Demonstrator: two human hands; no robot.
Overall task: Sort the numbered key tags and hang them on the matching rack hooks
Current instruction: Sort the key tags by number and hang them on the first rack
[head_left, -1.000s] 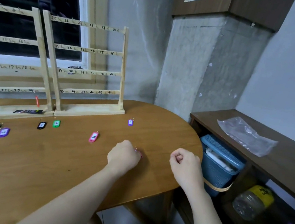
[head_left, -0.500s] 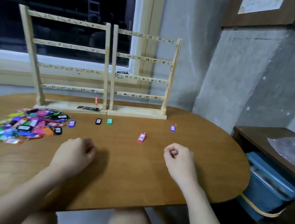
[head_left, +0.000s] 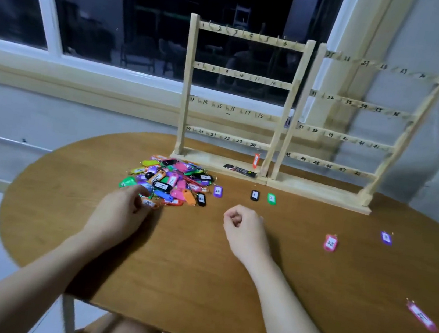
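- Behind the bench point(head_left: 195, 290), a wide window point(head_left: 154, 16) fills the far wall, its glass dark and throwing back ceiling lights; a pale sill runs below it and a grey wall stands to the right.
- The bench is an oval of brown wood grain, its near edge cutting across the person's knees.
- Two pale wooden racks stand upright side by side, touching, at the back of the bench: the left rack point(head_left: 239, 95) carries four rails numbered from 1 up to 24, the right rack point(head_left: 359, 129) four rails from 25 up into the forties.
- A heap of coloured key tags point(head_left: 171, 182) lies just in front of the left rack's base.
- A flat black strip point(head_left: 239, 170) lies on the left rack's base, and an orange tag point(head_left: 256, 160) hangs beside it under the lowest rail.
- The left hand point(head_left: 121, 214) rests at the near edge of the heap, its fingers curled round a tag with a white label point(head_left: 148, 203).
- The right hand point(head_left: 245, 232) sits on the bare wood well right of the heap, fingers curled into a loose fist with nothing seen in it.
- Single tags lie apart on the bench: a purple one point(head_left: 217, 191) just beside the heap, a black one point(head_left: 255, 195) and a green one point(head_left: 271, 198) close together before the racks, a pink one point(head_left: 330, 243), a second purple one point(head_left: 386, 237) farther right, and another pink one point(head_left: 421, 317) near the right edge.
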